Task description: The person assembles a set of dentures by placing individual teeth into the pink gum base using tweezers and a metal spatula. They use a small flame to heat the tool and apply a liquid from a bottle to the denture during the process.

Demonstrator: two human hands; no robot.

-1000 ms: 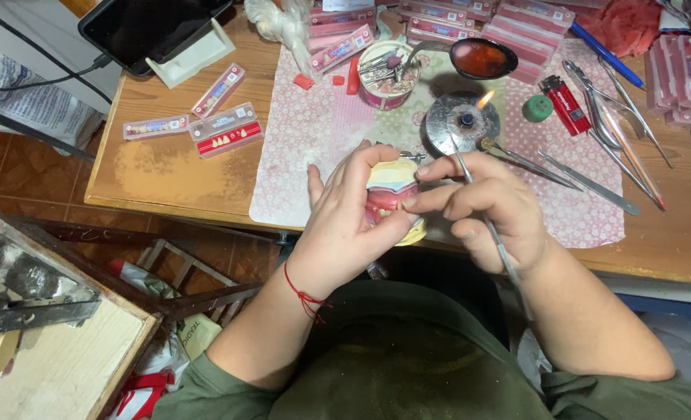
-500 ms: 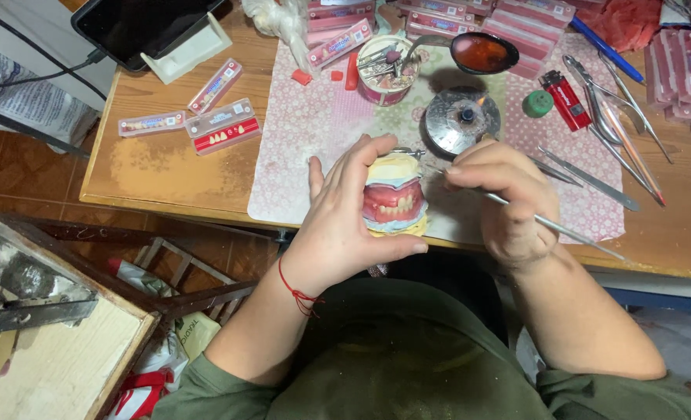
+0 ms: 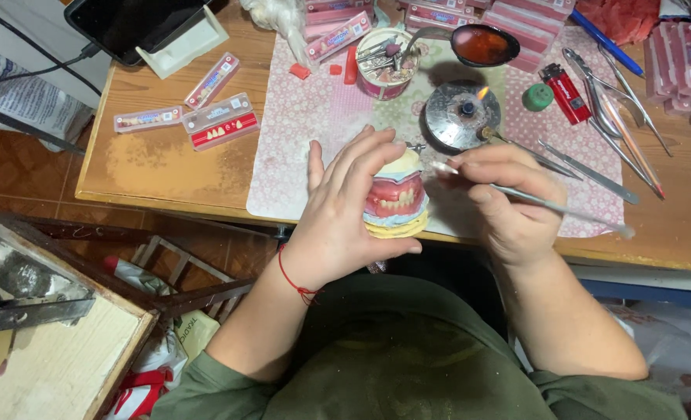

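Pink wax and pale teeth show between my left fingers [image 3: 361, 159], which curl around the dental model [image 3: 396, 198]; the thumb presses its lower edge and the fingertips wrap over its top, so my left hand [image 3: 341, 218] grips it firmly, just above the near edge of the wooden table [image 3: 159, 167]. My right hand [image 3: 509, 206] pinches a thin metal instrument [image 3: 532, 201] between thumb and forefinger, closed tight on it, the tip pointing left and sitting just beside the model's right flank; I cannot tell whether it touches the wax. A red thread bracelet [image 3: 295, 280] circles my left wrist. Past the hands, a patterned mat [image 3: 299, 132] covers the table's middle. On it a round metal burner [image 3: 462, 113] carries a small flame, near my right knuckles. Behind that stands a tin of tools [image 3: 384, 62], and a spoon [image 3: 478, 43] holds dark red wax. A red lighter [image 3: 563, 93] and a green cap [image 3: 538, 96] lie to the right, with pliers and picks [image 3: 610, 85] beyond. Flat tooth cards [image 3: 217, 124] rest well apart on the left.
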